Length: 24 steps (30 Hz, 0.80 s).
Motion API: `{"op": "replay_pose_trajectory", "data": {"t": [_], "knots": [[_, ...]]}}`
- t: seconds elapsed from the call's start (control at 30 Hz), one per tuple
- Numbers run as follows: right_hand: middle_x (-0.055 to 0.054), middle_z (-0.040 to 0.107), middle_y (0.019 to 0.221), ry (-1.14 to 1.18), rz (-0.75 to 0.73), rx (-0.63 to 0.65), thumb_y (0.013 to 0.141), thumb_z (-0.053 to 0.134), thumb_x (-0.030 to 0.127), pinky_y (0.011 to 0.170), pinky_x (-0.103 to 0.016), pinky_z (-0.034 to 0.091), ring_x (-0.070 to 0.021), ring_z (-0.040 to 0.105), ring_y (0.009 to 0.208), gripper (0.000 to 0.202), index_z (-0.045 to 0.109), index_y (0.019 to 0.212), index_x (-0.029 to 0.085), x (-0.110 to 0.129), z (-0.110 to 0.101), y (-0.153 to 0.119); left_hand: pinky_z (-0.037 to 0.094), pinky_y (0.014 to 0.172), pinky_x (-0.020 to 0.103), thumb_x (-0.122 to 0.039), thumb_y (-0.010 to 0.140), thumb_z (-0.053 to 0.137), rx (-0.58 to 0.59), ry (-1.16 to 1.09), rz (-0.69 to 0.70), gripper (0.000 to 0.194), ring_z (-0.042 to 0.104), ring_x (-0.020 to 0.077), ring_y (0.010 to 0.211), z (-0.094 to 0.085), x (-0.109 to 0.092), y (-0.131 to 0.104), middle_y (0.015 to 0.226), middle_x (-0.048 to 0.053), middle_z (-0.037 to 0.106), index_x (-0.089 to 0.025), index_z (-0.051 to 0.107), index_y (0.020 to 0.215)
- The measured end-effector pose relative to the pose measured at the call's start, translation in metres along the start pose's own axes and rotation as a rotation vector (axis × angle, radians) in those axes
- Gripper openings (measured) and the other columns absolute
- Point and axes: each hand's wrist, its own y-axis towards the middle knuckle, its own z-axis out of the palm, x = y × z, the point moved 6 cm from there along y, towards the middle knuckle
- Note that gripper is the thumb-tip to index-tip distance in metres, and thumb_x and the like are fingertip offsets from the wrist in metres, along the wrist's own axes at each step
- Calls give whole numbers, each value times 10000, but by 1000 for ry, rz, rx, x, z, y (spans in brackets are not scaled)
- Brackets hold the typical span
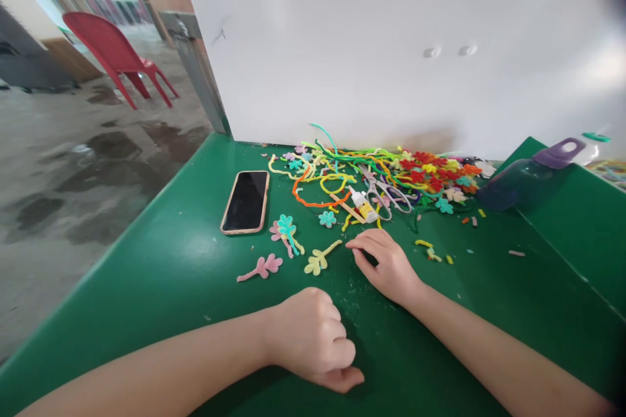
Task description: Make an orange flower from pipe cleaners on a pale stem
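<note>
A pause between pieces seems in hand: the left hand (313, 342) is curled, contents hidden; the right hand (386, 265) bends its grip loosely, seemingly empty. The yellow flower (317, 262) lies between it and the counter's (186, 287) left edge; lifting that would call for a light stem pinch.

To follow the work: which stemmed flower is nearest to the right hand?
The separate yellow flower: its stem nearly reaches the right hand; the pink ones and turquoise one lie farther left.
</note>
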Motion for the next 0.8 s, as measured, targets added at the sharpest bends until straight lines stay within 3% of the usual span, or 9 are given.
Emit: {"op": "replay_pose_trajectory", "data": {"t": [0.23, 0.5, 0.7, 0.8], "knots": [[-43, 666, 847, 9, -16, -6, 860, 511, 83, 770, -372, 489, -177, 597, 818, 193, 621, 955, 210, 2, -1, 2, 107, 408, 282, -65, 776, 557, -55, 97, 38, 370, 260, 102, 333, -9, -3, 6, 347, -49, 341, -177, 387, 467], [-35, 675, 844, -67, -138, -27, 863, 517, 86, 787, -381, 479, -163, 608, 780, 211, 614, 989, 225, 11, -4, 7, 125, 414, 292, -28, 654, 530, -77, 104, 92, 294, 286, 96, 340, -9, -2, -1, 345, -46, 311, -173, 371, 453], [-30, 693, 870, -317, -508, 119, 886, 503, 108, 859, -389, 483, -164, 638, 816, 203, 615, 1009, 226, 33, -5, 10, 125, 391, 286, -47, 569, 536, -80, 194, 144, 285, 280, 97, 351, -12, -6, -2, 349, -38, 269, -175, 336, 411], [-17, 698, 894, -332, -554, 138, 904, 502, 134, 878, -382, 484, -162, 652, 866, 216, 613, 1048, 251, 28, -12, 17, 122, 379, 278, -79, 548, 549, -45, 231, 180, 277, 270, 95, 348, -12, -10, -2, 349, -40, 253, -181, 335, 404]]}}
